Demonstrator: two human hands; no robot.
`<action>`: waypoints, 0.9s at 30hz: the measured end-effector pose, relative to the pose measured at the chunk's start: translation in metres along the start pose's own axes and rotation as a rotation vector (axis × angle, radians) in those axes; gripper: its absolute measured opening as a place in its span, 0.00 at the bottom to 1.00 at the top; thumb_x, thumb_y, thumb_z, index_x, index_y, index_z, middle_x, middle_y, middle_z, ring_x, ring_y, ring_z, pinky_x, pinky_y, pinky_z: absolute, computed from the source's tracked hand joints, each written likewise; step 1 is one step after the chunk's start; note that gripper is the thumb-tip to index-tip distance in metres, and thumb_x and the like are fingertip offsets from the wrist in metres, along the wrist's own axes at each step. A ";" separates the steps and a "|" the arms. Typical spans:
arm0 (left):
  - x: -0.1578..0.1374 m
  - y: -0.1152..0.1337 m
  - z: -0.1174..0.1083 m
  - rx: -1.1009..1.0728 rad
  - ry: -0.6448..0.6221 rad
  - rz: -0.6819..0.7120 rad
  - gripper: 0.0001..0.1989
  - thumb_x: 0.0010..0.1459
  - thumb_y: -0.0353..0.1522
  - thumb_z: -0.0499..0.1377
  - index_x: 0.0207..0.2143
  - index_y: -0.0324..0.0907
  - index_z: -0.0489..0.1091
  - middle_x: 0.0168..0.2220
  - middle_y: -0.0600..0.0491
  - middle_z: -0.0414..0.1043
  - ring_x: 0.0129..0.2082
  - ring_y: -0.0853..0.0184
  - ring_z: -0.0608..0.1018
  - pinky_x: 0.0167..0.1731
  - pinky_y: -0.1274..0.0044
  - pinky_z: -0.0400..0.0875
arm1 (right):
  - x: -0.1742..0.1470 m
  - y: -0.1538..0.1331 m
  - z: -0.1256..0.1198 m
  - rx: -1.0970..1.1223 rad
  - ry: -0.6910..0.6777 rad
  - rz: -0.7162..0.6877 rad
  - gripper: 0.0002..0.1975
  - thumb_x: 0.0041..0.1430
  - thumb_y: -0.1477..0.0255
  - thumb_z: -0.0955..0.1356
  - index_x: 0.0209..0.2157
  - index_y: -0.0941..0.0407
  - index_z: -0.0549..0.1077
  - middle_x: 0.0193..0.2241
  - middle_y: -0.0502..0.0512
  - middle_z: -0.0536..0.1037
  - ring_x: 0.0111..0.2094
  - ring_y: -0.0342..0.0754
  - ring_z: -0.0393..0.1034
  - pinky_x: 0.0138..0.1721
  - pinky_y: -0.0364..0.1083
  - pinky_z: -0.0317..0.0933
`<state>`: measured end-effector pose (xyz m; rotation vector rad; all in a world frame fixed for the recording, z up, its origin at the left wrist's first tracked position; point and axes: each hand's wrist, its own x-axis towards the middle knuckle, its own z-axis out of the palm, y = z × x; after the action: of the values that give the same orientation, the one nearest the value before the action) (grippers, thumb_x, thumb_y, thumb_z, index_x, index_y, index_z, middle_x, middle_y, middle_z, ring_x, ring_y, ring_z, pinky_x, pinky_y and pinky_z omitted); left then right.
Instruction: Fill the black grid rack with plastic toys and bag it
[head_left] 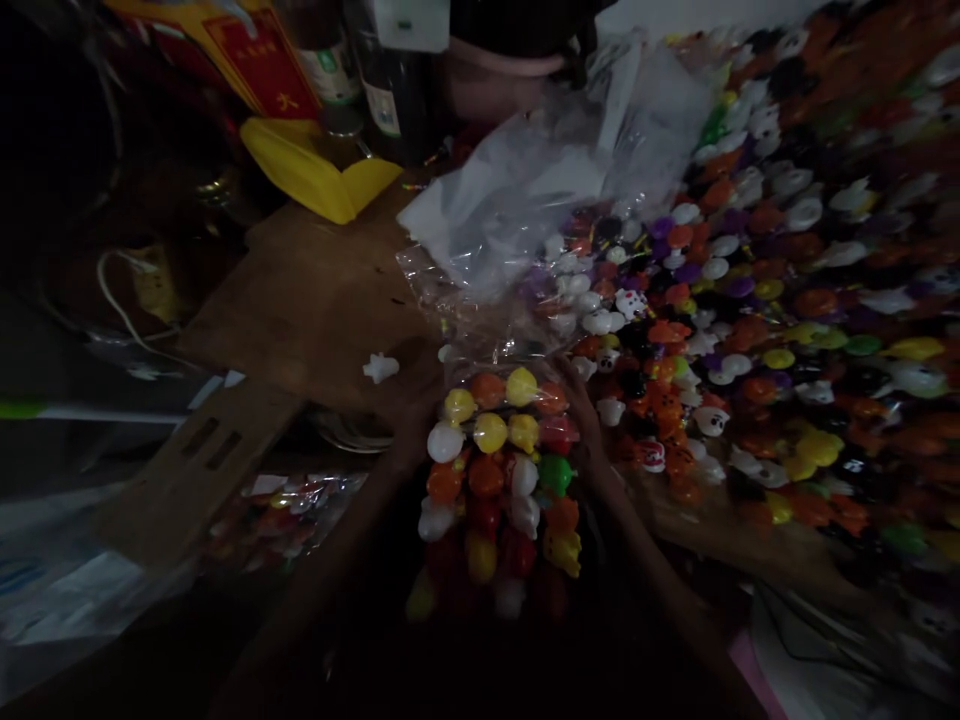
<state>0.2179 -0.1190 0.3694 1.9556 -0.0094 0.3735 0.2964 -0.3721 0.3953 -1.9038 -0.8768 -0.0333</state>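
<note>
A clear plastic bag (502, 372) is held in front of my body, low in the middle of the view. Rows of small glossy toys (490, 433) in yellow, orange, white, red and green show through it. My left hand (424, 392) grips the bag's left side, and my right hand (583, 388) grips its right side. Both hands are dim, and most fingers are hidden. A small white star-shaped piece (381, 367) lies on the board just left of my left hand.
A large heap of mixed small toys (720, 330) spreads across the right. Clear plastic bags (517, 190) lie beyond my hands. On the left are a brown board (315, 290), a yellow scoop-like container (315, 170) and a white cord (109, 290). Dark bottles (382, 95) stand behind.
</note>
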 end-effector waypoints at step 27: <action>0.020 0.048 0.007 -0.478 0.168 -0.629 0.18 0.58 0.49 0.58 0.41 0.47 0.76 0.46 0.49 0.81 0.50 0.56 0.81 0.53 0.61 0.79 | 0.035 -0.006 -0.020 -0.533 0.001 0.132 0.17 0.69 0.65 0.62 0.50 0.52 0.79 0.43 0.62 0.80 0.44 0.57 0.75 0.42 0.52 0.70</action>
<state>0.2298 -0.1423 0.4152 1.3586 0.5625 0.0974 0.3250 -0.3669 0.4231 -2.4539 -0.7897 -0.2052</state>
